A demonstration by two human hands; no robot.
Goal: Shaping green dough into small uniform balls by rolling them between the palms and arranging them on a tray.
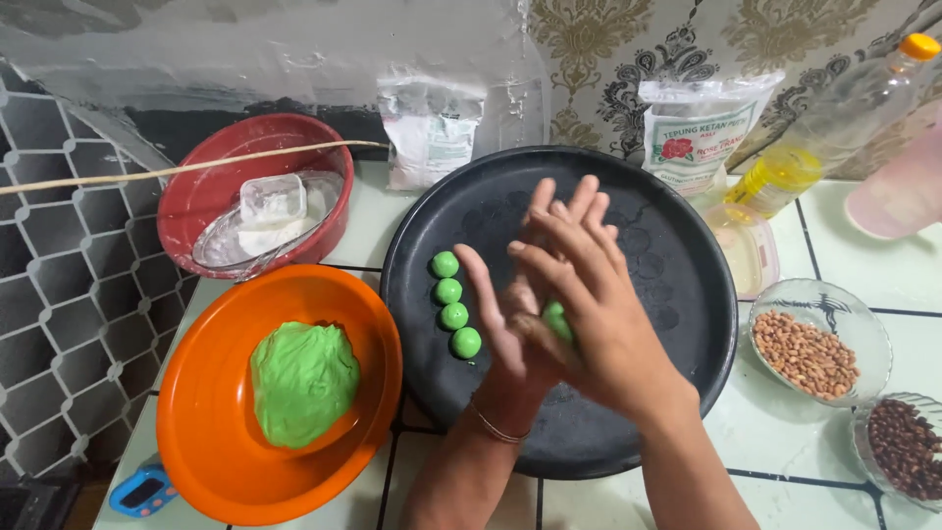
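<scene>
Green ball (556,319) — pressed between the 2 palms, only a sliver showing at the gap. It sits above the middle of the black tray (677,294).

Right hand (599,314) lies on top, fingers straight and close together, pointing up-left, clasping the ball against the other palm. Left hand (505,314) is underneath, palm turned up, fingers extended and flat, cupping the ball from below. A thin bracelet (498,429) circles the left wrist.

On the tray, left of the hands: 4 finished balls (454,303) in a short line, close together, near the tray's left rim. The rest of the tray surface shows faint round marks.

Left of the tray: orange bowl (206,442), touching or nearly touching the tray rim, with a lump of green dough (302,381) inside. Behind that, a red bowl (211,186) holding a clear dish with white powder and a small clear tub. A thin stick (177,169) lies across the red bowl. A blue gadget (142,491) peeks out under the orange bowl's lower edge.

Behind the tray: 2 white bags (429,132) against the wall. Right of the tray: oil bottle (834,123), a small clear lidded box (751,250), a glass bowl of peanuts (810,351), and a bowl of dark beans (905,447) at the frame edge.
</scene>
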